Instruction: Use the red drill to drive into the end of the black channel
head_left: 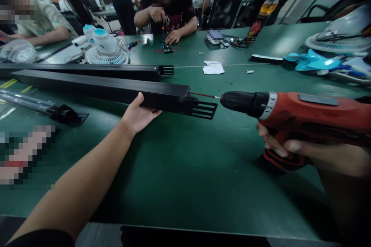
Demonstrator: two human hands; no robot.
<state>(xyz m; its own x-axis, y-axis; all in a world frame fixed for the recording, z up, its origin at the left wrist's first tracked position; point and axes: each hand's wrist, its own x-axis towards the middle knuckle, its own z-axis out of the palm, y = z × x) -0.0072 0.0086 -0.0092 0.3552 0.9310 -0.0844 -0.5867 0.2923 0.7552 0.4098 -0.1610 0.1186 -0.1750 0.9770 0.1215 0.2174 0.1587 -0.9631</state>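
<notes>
A long black metal bar (110,89) with a slotted bracket at its near end lies across the green table (179,170). My left hand (138,115) cups the bar from below near that end, fingers wrapped under it. My right hand (285,148) grips the handle of a red and black cordless drill (292,111). The drill's thin bit points left and its tip touches the end of the bar just above the bracket.
A second black bar (87,70) lies behind the first, a silver one (34,104) to the left. Small white fans (106,48), blue fan blades (315,63), paper scraps (213,68) and a bottle (262,15) lie beyond. Other people sit at the far edge.
</notes>
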